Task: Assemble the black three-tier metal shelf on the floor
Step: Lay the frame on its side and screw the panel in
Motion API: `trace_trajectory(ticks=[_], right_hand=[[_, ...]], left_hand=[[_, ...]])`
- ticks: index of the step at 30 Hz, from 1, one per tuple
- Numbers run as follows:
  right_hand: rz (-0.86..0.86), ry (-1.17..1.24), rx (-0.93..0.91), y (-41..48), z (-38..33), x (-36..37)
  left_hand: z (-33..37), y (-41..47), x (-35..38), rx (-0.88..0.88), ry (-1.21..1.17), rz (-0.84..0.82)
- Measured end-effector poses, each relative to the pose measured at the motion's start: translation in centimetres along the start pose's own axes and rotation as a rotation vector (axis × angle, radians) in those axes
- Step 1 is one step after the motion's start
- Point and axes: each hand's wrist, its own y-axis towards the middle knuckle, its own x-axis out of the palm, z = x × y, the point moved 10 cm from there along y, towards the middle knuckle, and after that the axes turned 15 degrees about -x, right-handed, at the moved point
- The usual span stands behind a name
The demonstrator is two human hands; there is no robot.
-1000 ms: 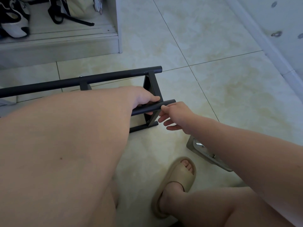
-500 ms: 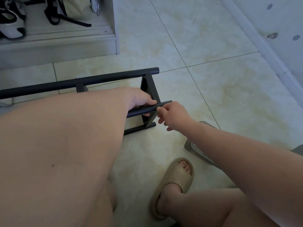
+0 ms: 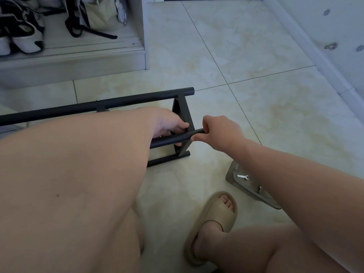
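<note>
Black tubular metal shelf frame [image 3: 118, 104] lies on its side on the pale tiled floor [image 3: 266, 119] beyond the tan foam slipper [image 3: 214, 217], left hand [image 3: 169, 125] gripping its middle tube [image 3: 167, 139], right hand [image 3: 218, 131] pinching that tube's end, which could skew in the bracket [image 3: 182, 109] if twisted unevenly.

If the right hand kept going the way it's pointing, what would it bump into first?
Most likely the side frame, right past the right hand along the tube it grips. The left hand grips the tube there too, so it might touch that hand first; depth is hard to judge.
</note>
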Motion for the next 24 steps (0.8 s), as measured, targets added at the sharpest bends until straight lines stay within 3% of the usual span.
trace_trajectory(ticks=[6,8,11,17,24], right_hand=[[-0.043,0.26,-0.051,-3.2,0.3,-0.1],[-0.036,0.245,-0.072,-5.2,1.1,-1.1],[0.019,0.146,-0.064,-8.7,3.0,-3.0],[0.046,-0.054,0.036,-15.0,8.0,-4.7],[-0.061,-0.074,0.218,-17.5,15.9,-1.7]], left_hand=[[1.5,-4.7,-2.6,0.081,0.252,0.441],[2.5,-6.9,-2.2,0.159,0.317,0.541],[3.9,-9.9,0.4,0.289,0.35,0.575],[6.1,-12.1,9.4,0.401,0.279,0.465],[10.4,-10.4,15.2,0.544,1.018,0.755]])
